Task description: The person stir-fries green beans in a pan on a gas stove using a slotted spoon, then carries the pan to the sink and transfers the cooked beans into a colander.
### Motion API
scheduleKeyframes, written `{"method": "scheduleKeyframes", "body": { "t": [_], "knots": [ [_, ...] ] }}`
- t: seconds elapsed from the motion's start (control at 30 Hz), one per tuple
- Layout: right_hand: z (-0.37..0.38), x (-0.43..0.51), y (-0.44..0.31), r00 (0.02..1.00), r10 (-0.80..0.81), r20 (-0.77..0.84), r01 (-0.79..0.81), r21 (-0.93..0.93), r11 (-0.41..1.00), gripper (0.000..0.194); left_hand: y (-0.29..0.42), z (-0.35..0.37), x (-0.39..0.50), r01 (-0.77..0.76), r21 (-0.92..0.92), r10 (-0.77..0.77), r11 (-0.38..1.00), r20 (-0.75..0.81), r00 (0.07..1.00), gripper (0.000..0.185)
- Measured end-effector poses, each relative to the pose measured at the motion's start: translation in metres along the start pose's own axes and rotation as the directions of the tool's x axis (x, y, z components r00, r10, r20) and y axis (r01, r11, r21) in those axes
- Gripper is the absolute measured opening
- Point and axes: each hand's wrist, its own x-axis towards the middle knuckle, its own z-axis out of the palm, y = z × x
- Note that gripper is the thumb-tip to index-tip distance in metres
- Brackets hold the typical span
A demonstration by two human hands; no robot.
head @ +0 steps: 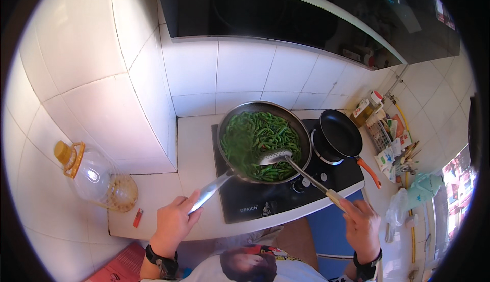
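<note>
A deep metal frying pan (264,103) full of green peppers (268,129) sits over the left side of a black gas stove (245,201). Its metal handle (210,191) points toward me, and my left hand (177,217) is closed around the end. My right hand (361,222) grips the pale handle of a slotted metal spatula (275,156). The spatula's perforated head rests among the peppers near the pan's front right. A haze, perhaps steam, blurs the peppers on the left. The burner under this pan is hidden.
A smaller black frying pan (340,133) with an orange handle (369,173) stands on the right burner. Left are a large plastic jug (95,178) and a red lighter (138,217). An oil bottle (365,110) and a basket (377,131) stand right. A range hood (268,18) overhangs the stove.
</note>
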Motion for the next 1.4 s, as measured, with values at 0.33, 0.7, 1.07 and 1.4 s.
{"method": "scheduleKeyframes", "body": {
  "t": [0.33,0.7,1.07,1.4],
  "knots": [
    [-0.014,-0.009,0.007,0.98,0.139,-0.145,-0.122,0.122,0.985,0.044,0.002,-0.003,0.001,0.029,-0.017,-0.028,0.999,0.035,0.999,0.048],
    [0.08,0.084,-0.018,0.97,-0.14,-0.2,0.148,0.028,0.989,0.045,0.002,-0.004,0.003,-0.007,-0.004,0.007,1.0,0.033,0.999,0.049],
    [0.052,0.067,-0.012,0.965,-0.25,-0.078,0.235,-0.159,0.959,0.049,0.002,-0.006,0.003,0.044,-0.045,-0.041,0.998,0.076,0.996,0.048],
    [-0.006,0.021,0.008,0.995,-0.01,-0.094,0.003,-0.079,0.997,0.045,0.003,-0.007,0.005,0.05,-0.058,-0.045,0.997,0.083,0.996,0.049]
  ]
}}
